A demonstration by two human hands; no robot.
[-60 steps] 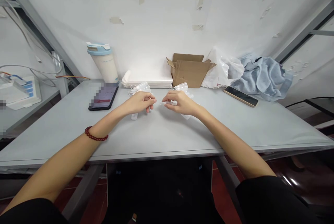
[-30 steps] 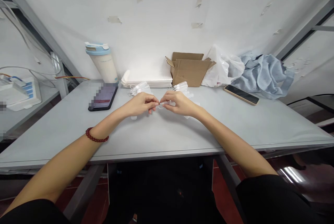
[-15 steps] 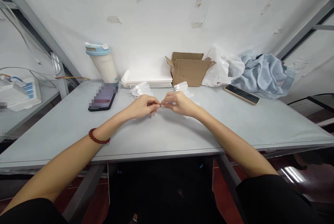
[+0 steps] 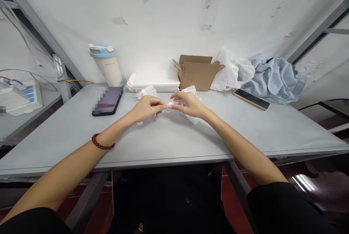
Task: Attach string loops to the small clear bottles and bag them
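My left hand (image 4: 146, 109) and my right hand (image 4: 191, 104) meet over the middle of the table, fingertips almost touching. Each pinches thumb against fingers at a thin white string loop (image 4: 168, 110), which hangs between them. Part of a clear plastic piece shows in my right hand's fingers; its full shape is hidden. Behind my left hand lies a bunch of clear plastic pieces with white strings (image 4: 148, 91). Similar clear pieces (image 4: 190, 89) lie behind my right hand, and more clear plastic (image 4: 192, 118) shows beneath it.
Along the wall stand a cup with a blue lid (image 4: 107, 67), a flat white stack (image 4: 156, 83), an open cardboard box (image 4: 197, 76), a white plastic bag (image 4: 231, 70) and blue cloth (image 4: 275, 77). Phones lie at left (image 4: 107, 101) and right (image 4: 251, 99) on the grey table (image 4: 174, 143).
Both hands have shifted slightly up and stay close together. My right hand's fingers have spread a little, and more clear plastic shows in and below it.
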